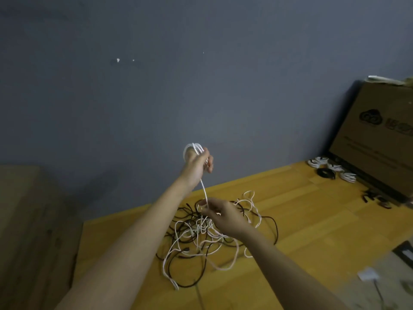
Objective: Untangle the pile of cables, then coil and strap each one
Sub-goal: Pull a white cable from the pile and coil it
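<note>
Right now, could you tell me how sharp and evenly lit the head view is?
Head view: dim and soft overall; wide-angle bending tilts the table edge; the cardboard box print is blurred; the white cable between the left hand and right hand reads clearly.

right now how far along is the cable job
Done: a few small bundled coils, white and black, lie by the brown cardboard box. In hand: the left hand holds white cable loops while the right hand pinches that cable's strand. Left: the tangled pile of white and black cables on the wooden table.
</note>
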